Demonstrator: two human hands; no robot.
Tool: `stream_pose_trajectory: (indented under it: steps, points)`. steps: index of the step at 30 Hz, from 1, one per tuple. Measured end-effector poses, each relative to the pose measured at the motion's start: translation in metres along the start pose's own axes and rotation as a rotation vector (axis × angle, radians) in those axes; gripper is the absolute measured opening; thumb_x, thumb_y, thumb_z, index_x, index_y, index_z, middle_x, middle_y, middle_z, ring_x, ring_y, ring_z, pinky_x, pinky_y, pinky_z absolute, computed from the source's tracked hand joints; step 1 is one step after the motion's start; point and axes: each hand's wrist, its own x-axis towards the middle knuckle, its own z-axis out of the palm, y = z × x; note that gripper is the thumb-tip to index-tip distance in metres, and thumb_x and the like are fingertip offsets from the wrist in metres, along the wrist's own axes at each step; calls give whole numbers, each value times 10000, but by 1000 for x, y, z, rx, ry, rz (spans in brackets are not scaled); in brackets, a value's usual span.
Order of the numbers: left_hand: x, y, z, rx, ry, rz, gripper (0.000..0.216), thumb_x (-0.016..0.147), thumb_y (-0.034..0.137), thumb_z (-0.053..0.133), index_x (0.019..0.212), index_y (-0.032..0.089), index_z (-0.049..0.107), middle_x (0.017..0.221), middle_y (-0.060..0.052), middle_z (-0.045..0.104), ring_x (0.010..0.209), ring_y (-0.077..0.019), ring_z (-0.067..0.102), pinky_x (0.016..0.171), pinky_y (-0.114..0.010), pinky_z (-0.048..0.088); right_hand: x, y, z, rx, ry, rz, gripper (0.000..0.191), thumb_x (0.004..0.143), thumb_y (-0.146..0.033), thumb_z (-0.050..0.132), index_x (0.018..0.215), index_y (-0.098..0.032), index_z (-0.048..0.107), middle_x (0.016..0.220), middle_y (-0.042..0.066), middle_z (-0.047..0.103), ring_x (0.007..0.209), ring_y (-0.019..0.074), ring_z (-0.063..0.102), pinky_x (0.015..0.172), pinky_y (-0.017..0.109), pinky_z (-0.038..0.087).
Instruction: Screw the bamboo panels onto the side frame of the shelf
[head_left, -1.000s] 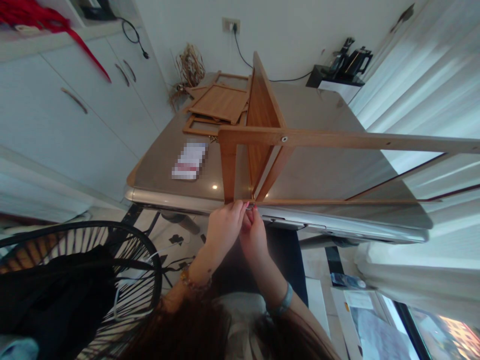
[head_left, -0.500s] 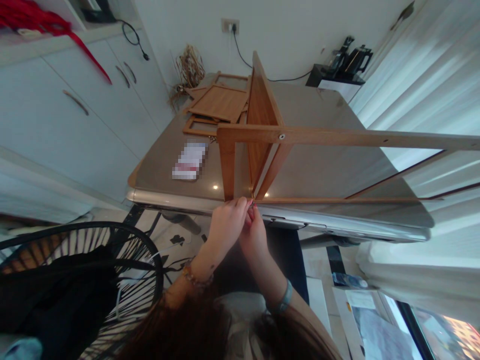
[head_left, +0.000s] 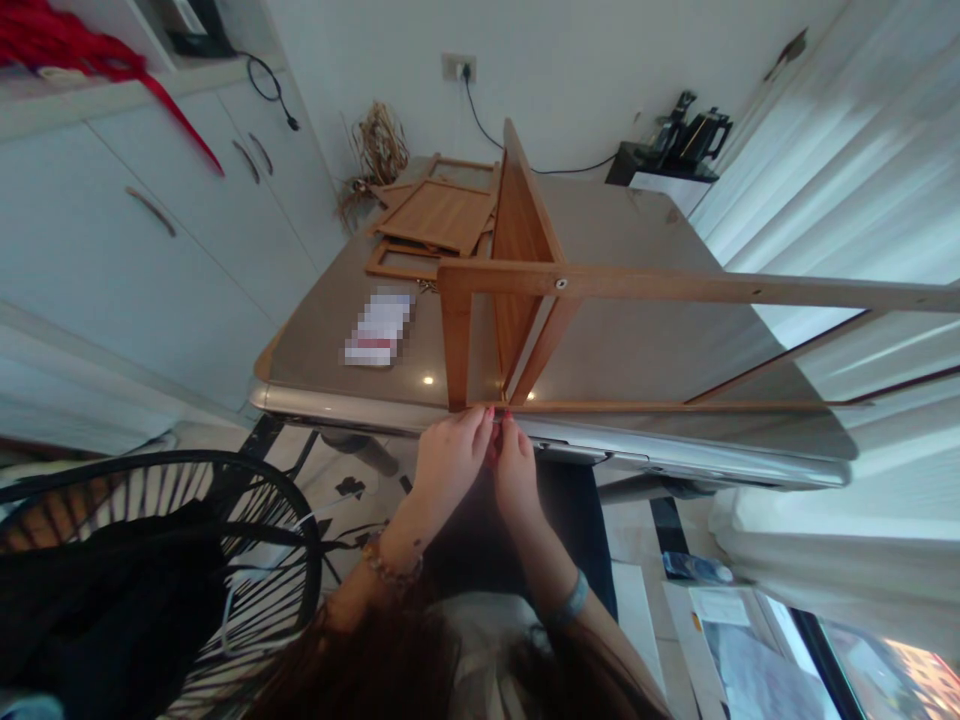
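A wooden frame point(head_left: 675, 286) with a slatless panel point(head_left: 525, 205) joined to it lies on its side on the table, its lower rail along the front edge. My left hand point(head_left: 450, 452) and my right hand point(head_left: 517, 465) meet at that rail, just below the panel's near corner. Fingertips of both are pinched close together, and whatever small thing lies between them is too small to make out. A screw head point(head_left: 561, 284) shows in the upper rail.
Flat wooden panels point(head_left: 442, 212) are stacked at the table's point(head_left: 637, 370) back left, with a blurred-out phone-sized item point(head_left: 379, 328) nearer. A black wire chair point(head_left: 296, 480) stands at left. A kettle point(head_left: 701, 138) sits on a small black stand behind. White curtains hang at right.
The view has shifted slightly, so the frame sits a little lower in the picture. My fingertips have changed their pinch a little at the same spot by the rail.
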Motion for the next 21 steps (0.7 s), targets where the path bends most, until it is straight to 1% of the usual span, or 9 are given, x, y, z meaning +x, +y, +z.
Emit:
stream_pose_trajectory:
  steps: [3,6,9,12,14,16,21]
  points:
    - [2,0,2,-89,-13,-26,368,985,327,337,776,188,605,649,-20,651,580,-136,593,549,-252,284,0,-2,-1,3,-25,13,417,806,-507,516,532,-207,420,460,-68,376,445,73,311,448,217,248]
    - [2,-1,6,-195,-23,-50,393,989,321,320,746,179,595,633,-20,638,567,-126,582,574,-234,324,-1,-2,0,35,-12,29,395,805,-506,527,557,-207,458,494,-58,414,471,79,346,469,214,288]
    - [2,0,9,-232,-1,-78,389,982,315,334,720,176,586,606,-17,624,555,-129,574,576,-234,336,-1,-1,0,76,6,45,353,797,-495,548,593,-213,499,528,-48,451,500,90,384,494,217,333]
    - [3,1,9,-256,4,-75,390,980,313,336,714,177,586,598,-13,623,548,-127,572,571,-232,336,-1,-2,1,101,21,61,323,791,-476,559,603,-218,508,522,-50,452,500,95,393,493,217,343]
    - [3,1,8,-240,-4,-69,396,981,310,333,709,178,588,598,-13,625,544,-125,571,565,-230,329,-1,-3,2,106,25,61,304,786,-461,561,607,-221,509,511,-56,444,485,93,379,483,217,332]
    - [2,2,7,-176,-6,-66,402,982,321,331,716,178,597,613,-20,635,544,-131,571,544,-237,306,-1,-4,2,101,26,59,283,780,-455,563,622,-224,520,508,-61,443,476,93,372,473,219,317]
    - [4,3,2,-49,15,-5,382,985,361,332,819,189,630,713,-35,683,590,-142,598,541,-251,274,-3,-8,3,79,26,53,255,782,-441,560,646,-225,546,488,-67,439,469,96,389,449,212,293]
